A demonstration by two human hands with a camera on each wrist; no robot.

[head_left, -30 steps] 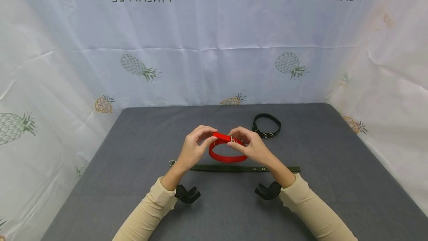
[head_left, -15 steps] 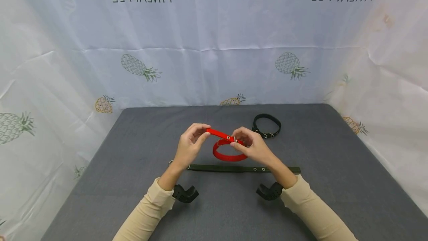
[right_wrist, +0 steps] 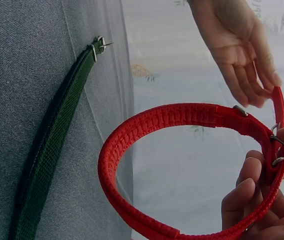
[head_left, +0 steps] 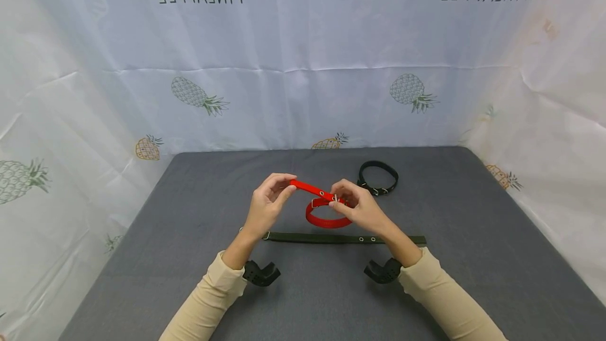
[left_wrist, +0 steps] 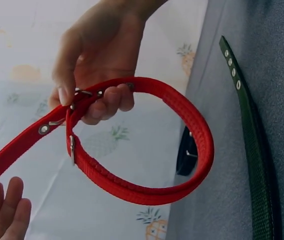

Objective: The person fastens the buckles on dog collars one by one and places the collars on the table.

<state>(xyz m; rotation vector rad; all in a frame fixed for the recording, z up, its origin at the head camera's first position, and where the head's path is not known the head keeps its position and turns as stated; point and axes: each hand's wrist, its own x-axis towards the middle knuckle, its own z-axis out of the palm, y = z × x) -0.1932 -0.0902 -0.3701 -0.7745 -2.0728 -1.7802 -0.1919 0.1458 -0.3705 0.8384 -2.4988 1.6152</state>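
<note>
Both hands are raised above the middle of the grey desk (head_left: 189, 257), forearms in cream sleeves (head_left: 208, 299) angling inward from the near edge. The left hand (head_left: 267, 207) has its palm turned toward the right hand; thumb and fingertips pinch the free tail of the red collar (head_left: 326, 220), so its grip is closed on the strap's end, the other fingers loosely curled. The tail runs straight from that pinch toward the right hand (head_left: 362, 209). The right hand holds the collar at its metal buckle (right_wrist: 281, 150), thumb on top and curled fingers (right_wrist: 242, 197) underneath, a tight grip round the strap. The loop of the collar hangs below and between the hands, clear of the desk.

A green strap (head_left: 331, 238) lies flat and straight on the desk just nearer the person than the hands, its buckle end by the left wrist. A black collar (head_left: 377, 177), fastened into a loop, lies farther back and to the right, well apart from the red one. A pineapple-printed cloth (head_left: 303, 67) hangs behind the desk.
</note>
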